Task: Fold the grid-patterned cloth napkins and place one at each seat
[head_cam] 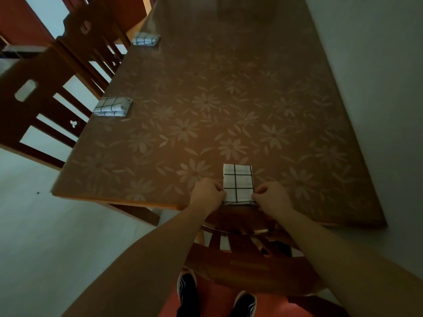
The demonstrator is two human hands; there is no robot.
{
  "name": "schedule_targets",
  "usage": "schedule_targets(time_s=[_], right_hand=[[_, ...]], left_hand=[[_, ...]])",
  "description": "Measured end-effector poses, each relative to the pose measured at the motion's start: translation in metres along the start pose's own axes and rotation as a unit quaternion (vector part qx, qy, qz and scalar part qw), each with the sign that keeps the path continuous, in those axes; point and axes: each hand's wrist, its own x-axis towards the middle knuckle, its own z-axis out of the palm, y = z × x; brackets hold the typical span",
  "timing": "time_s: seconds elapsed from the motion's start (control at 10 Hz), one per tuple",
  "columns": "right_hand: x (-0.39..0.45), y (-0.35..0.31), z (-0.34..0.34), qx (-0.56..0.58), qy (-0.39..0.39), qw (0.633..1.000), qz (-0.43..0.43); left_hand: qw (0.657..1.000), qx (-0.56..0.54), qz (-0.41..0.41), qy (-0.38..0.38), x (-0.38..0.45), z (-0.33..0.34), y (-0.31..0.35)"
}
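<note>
A folded white napkin with a black grid lies flat at the near end of the table. My left hand pinches its near left corner and my right hand pinches its near right corner. Two more folded grid napkins rest along the left table edge: one at the middle seat, one farther back.
The brown table has a pale flower pattern. A wooden chair stands between me and the table's near end. Two wooden chairs line the left side. A wall runs along the table's right edge.
</note>
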Motion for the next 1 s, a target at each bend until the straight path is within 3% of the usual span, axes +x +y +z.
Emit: schedule_targets(time_s=[0.8,1.0], right_hand=[[-0.017,0.001,0.003,-0.037,0.014,0.999,0.005],[-0.025,-0.022,-0.029,-0.078,0.025,0.996,-0.024]], left_hand=[[0.999,0.022,0.039,-0.011,-0.01,0.005,-0.004],[0.995,0.052,0.083,0.031,-0.027,-0.031,0.015]])
